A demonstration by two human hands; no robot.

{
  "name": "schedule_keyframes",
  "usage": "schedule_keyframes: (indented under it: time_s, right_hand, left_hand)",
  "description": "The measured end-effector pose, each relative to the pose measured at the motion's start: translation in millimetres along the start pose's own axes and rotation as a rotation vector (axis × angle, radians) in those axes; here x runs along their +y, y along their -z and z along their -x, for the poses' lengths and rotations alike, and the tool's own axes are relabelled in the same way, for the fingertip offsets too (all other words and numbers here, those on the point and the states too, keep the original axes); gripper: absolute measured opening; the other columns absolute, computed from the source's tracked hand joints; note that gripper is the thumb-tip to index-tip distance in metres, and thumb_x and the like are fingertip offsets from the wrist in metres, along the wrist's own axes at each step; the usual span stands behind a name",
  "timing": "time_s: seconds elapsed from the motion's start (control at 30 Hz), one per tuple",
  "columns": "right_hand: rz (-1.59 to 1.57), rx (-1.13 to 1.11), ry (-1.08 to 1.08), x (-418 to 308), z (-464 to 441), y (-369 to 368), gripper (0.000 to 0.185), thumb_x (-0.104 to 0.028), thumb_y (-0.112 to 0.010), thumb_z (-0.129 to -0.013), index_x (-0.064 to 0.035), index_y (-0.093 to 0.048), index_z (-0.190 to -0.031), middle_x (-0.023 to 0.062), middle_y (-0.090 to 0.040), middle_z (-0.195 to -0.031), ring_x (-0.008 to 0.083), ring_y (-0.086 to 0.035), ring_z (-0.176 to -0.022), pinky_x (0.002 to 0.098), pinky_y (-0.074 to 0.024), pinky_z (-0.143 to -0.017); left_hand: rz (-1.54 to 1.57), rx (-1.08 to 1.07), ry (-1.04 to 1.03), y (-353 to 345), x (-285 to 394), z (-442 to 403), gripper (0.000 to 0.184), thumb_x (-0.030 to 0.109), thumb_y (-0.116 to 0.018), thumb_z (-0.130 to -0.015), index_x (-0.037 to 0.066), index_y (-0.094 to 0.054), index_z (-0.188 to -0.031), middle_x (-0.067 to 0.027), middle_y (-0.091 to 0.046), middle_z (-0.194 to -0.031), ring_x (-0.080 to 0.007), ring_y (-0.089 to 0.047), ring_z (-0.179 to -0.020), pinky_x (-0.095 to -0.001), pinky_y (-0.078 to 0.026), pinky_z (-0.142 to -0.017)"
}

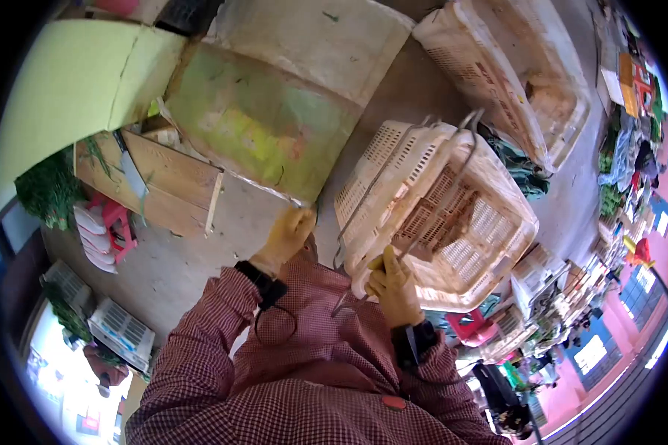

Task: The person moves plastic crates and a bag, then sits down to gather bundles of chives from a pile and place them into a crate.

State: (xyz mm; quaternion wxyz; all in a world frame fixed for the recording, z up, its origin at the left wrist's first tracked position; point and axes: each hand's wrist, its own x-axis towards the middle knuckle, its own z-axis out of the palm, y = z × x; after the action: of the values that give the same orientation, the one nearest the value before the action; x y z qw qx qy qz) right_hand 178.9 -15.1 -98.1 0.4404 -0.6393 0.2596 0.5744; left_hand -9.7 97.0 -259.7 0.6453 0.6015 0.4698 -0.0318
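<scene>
I am standing over a whitish slotted plastic crate (412, 185), its mouth facing up and toward my right, its inside showing brown grime. My right hand (395, 289) is resting by the crate's near rim, and its fingers are curling round what I take to be the crate's metal wire handle (473, 137), the index finger lying straighter than the others. As far as I can judge, taking hold of the crate is done on this side only; my left hand is lending it no grip. How much handling is left, I cannot tell from here.

My left hand (287, 231) is hanging beside the near corner of a greenish plastic sheet (274, 133). Its fingers are folding inward, but whether they are pinching the sheet's edge or closing on nothing, I cannot tell.

Both my elbows are bending, with the forearms rising in front of my chest and the checked sleeves spreading out to either side. My left wrist is angling inward toward the middle, while my right one is pointing almost straight ahead.

A second crate (490, 93) is leaning farther off on the right, and a knife (132, 170) is lying on a brown board (174, 194) to my left.
</scene>
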Motion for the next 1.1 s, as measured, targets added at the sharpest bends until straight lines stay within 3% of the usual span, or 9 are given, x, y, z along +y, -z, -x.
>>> schedule_keyframes:
  time_s: [0.2, 0.4, 0.57, 0.63, 0.7, 0.77, 0.83, 0.9, 1.1]
  right_hand:
    - [0.064, -0.062, 0.065, 55.3, -23.5, 2.8, 0.051, -0.051, -0.054, -0.101, -0.0039, -0.059, -0.085, -0.0041, -0.037, -0.055, 0.0087, -0.036, -0.048, 0.0266, -0.0333, -0.048]
    - [0.126, -0.178, 0.067, 149.9, -79.4, 24.9, 0.043, -0.043, -0.052, -0.104, -0.0046, -0.069, -0.096, -0.0007, -0.051, -0.058, 0.0113, -0.047, -0.042, 0.0279, -0.0456, -0.041]
    - [0.280, -0.117, 0.161, 162.9, -77.0, 20.0, 0.044, -0.041, -0.050, -0.105, -0.0037, -0.070, -0.094, -0.0028, -0.048, -0.056, 0.0095, -0.046, -0.046, 0.0272, -0.0445, -0.045]
    - [0.301, -0.112, 0.203, 155.4, -70.0, 19.7, 0.046, -0.040, -0.048, -0.106, -0.0021, -0.071, -0.094, -0.0022, -0.048, -0.054, 0.0090, -0.047, -0.045, 0.0252, -0.0428, -0.043]
    - [0.333, -0.053, 0.126, 155.2, -69.4, 17.0, 0.042, -0.038, -0.050, -0.105, -0.0030, -0.072, -0.097, -0.0025, -0.051, -0.060, 0.0088, -0.049, -0.048, 0.0260, -0.0440, -0.044]
    - [0.360, 0.023, 0.064, 148.6, -63.2, 5.3, 0.039, -0.032, -0.049, -0.106, -0.0024, -0.073, -0.099, -0.0033, -0.052, -0.062, 0.0066, -0.048, -0.051, 0.0250, -0.0437, -0.045]
    - [0.230, 0.062, 0.121, 148.8, -53.8, -4.3, 0.037, -0.030, -0.049, -0.105, -0.0024, -0.073, -0.099, -0.0042, -0.051, -0.062, 0.0054, -0.047, -0.051, 0.0236, -0.0411, -0.045]
    - [0.128, 0.074, 0.089, 148.8, -47.0, -7.9, 0.032, -0.028, -0.052, -0.105, -0.0028, -0.071, -0.099, -0.0063, -0.046, -0.063, 0.0036, -0.041, -0.050, 0.0205, -0.0365, -0.047]
    - [0.318, 0.405, 0.252, 170.2, -54.7, -21.8, 0.026, -0.021, -0.052, -0.104, -0.0013, -0.068, -0.102, -0.0068, -0.047, -0.069, 0.0010, -0.039, -0.054, 0.0193, -0.0318, -0.048]
  left_hand:
    - [0.000, -0.015, 0.082, 55.7, -41.6, 96.2, 0.029, 0.027, -0.056, -0.099, 0.002, -0.067, -0.108, -0.0144, -0.070, -0.097, -0.0257, -0.067, -0.088, -0.0338, -0.052, -0.079]
    - [-0.037, 0.134, 0.328, 124.0, -21.8, 188.4, 0.028, 0.026, -0.059, -0.099, 0.002, -0.066, -0.110, -0.0079, -0.069, -0.097, -0.0180, -0.063, -0.086, -0.0320, -0.051, -0.080]
    - [-0.252, 0.150, 0.064, 156.5, -39.6, 190.2, 0.028, 0.027, -0.057, -0.098, 0.002, -0.066, -0.108, -0.0126, -0.068, -0.096, -0.0254, -0.064, -0.090, -0.0353, -0.051, -0.082]
    - [-0.389, 0.071, -0.040, 143.0, -41.8, 153.1, 0.028, 0.026, -0.055, -0.099, 0.002, -0.065, -0.108, -0.0146, -0.068, -0.099, -0.0288, -0.064, -0.094, -0.0366, -0.051, -0.084]
    - [-0.333, -0.255, -0.044, 102.7, -39.9, 96.6, 0.029, 0.026, -0.053, -0.099, 0.002, -0.064, -0.110, -0.0165, -0.068, -0.107, -0.0326, -0.063, -0.104, -0.0383, -0.049, -0.092]
    - [-0.348, -0.452, -0.024, 49.4, -56.4, 46.9, 0.038, 0.027, -0.054, -0.101, 0.002, -0.061, -0.128, -0.0190, -0.063, -0.130, -0.0317, -0.060, -0.120, -0.0366, -0.045, -0.103]
    - [-0.182, -0.434, -0.277, -29.9, -154.2, -12.3, 0.050, 0.030, -0.053, -0.100, 0.005, -0.050, -0.143, -0.0245, -0.055, -0.139, -0.0355, -0.054, -0.129, -0.0375, -0.041, -0.109]
    - [-0.380, -0.474, 0.050, -78.5, -138.5, -57.8, 0.058, 0.033, -0.052, -0.099, 0.006, -0.041, -0.150, -0.0281, -0.052, -0.141, -0.0390, -0.053, -0.130, -0.0399, -0.041, -0.110]
    - [0.031, -0.469, 0.258, -157.5, -150.6, -116.1, 0.050, 0.034, -0.054, -0.097, 0.004, -0.052, -0.138, -0.0271, -0.063, -0.123, -0.0398, -0.061, -0.114, -0.0414, -0.047, -0.097]
